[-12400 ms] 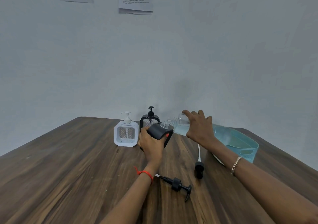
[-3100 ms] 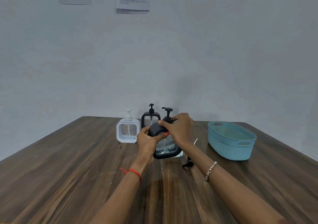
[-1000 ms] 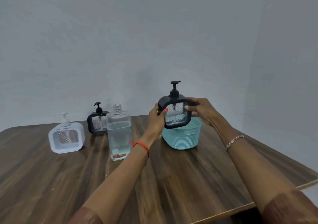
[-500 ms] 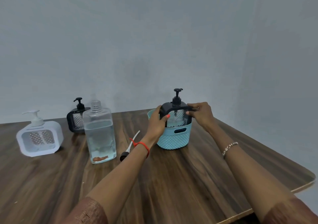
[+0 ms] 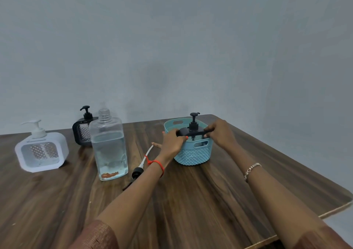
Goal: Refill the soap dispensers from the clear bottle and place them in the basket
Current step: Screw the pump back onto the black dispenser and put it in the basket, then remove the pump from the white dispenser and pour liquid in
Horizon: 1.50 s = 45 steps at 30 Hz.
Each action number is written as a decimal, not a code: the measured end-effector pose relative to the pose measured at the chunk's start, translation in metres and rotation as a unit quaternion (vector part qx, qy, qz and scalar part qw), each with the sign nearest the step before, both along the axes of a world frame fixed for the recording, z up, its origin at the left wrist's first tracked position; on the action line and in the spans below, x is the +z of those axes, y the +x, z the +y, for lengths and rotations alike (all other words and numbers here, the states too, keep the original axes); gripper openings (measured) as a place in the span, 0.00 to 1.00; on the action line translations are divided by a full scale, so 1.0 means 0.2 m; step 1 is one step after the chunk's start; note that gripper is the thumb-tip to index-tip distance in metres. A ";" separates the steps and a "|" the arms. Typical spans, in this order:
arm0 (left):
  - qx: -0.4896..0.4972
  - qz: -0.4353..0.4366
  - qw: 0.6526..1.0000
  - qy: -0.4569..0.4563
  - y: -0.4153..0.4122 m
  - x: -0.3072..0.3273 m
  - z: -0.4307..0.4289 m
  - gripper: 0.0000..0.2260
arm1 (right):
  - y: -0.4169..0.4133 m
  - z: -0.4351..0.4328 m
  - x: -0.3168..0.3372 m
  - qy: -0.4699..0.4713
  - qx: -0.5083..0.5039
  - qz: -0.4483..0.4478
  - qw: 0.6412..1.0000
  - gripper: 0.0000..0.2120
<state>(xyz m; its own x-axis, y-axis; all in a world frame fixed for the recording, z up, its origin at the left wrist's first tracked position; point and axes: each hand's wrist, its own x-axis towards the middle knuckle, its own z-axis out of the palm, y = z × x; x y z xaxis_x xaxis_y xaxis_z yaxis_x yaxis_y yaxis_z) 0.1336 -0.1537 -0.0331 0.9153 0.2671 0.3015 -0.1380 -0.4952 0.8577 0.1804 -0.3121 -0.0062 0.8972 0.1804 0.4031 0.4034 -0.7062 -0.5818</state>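
A black soap dispenser (image 5: 192, 130) sits low inside the light-blue basket (image 5: 193, 154), only its top and pump showing above the rim. My left hand (image 5: 172, 140) grips its left side and my right hand (image 5: 219, 134) grips its right side. The clear bottle (image 5: 108, 149), uncapped and more than half full of liquid, stands to the left of the basket. A second black dispenser (image 5: 84, 132) stands behind the bottle. A white dispenser (image 5: 41, 151) stands at the far left.
A loose pump head with a white tube (image 5: 141, 165) lies on the wooden table (image 5: 191, 201) between the clear bottle and my left forearm. The table's right edge and rounded corner are close to the basket's right. A grey wall stands behind.
Both hands have lowered the black dispenser deeper into the basket; half a second ago it still stood well above the rim. The camera view has shifted slightly.
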 end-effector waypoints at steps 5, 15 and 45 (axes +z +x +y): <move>0.022 0.022 0.997 0.074 -0.02 0.01 0.00 0.13 | 0.00 0.00 0.04 -0.013 0.017 0.020 1.000 0.12; -0.018 -0.033 0.974 0.225 -0.11 -0.02 0.03 0.21 | -0.18 0.07 0.02 0.005 -0.028 -0.052 0.998 0.09; 0.243 -0.090 0.964 0.053 -0.92 -0.06 1.65 0.08 | -0.81 1.83 -0.09 0.030 0.249 0.064 0.966 0.17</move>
